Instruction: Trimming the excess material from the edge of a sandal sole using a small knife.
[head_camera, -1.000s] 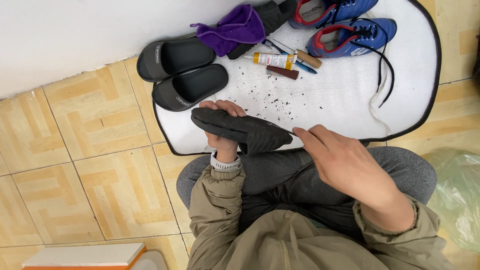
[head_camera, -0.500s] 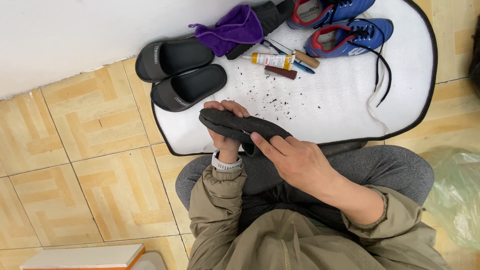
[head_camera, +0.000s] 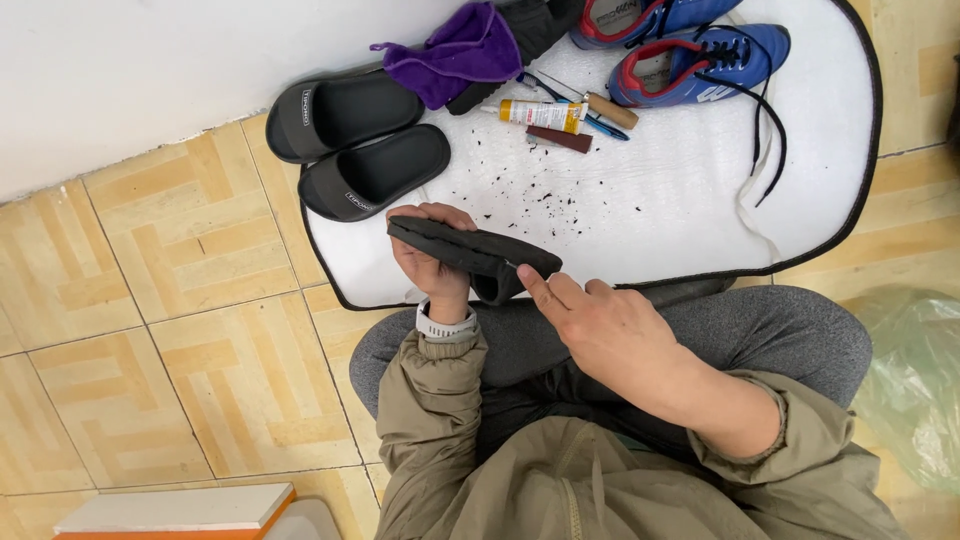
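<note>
Clamped in the left hand (head_camera: 432, 262) is a dark shoe insole (head_camera: 470, 252), held edge-up above the near rim of a white mat (head_camera: 680, 200) with a black border that lies on the tiled floor; fingers curl over the top edge, the thumb pressing from below. Right hand (head_camera: 610, 335) touches the insole's right end with the fingertips (head_camera: 530, 285) extended, the grip loose and not closed around anything. On the mat lie two black slide sandals (head_camera: 355, 140) side by side at the left, each with a small pale label patch on the strap. Two blue sneakers with red lining (head_camera: 690, 50) sit at the far right, a black lace and a white lace trailing from them. Between these is one tube of glue (head_camera: 535, 114), white with a yellow band and a dark label, beside a small wooden-handled tool (head_camera: 610, 110), one dark brown block (head_camera: 560, 139), and one purple cloth (head_camera: 455, 55). Black crumbs (head_camera: 560, 195) are scattered over the mat's middle.
</note>
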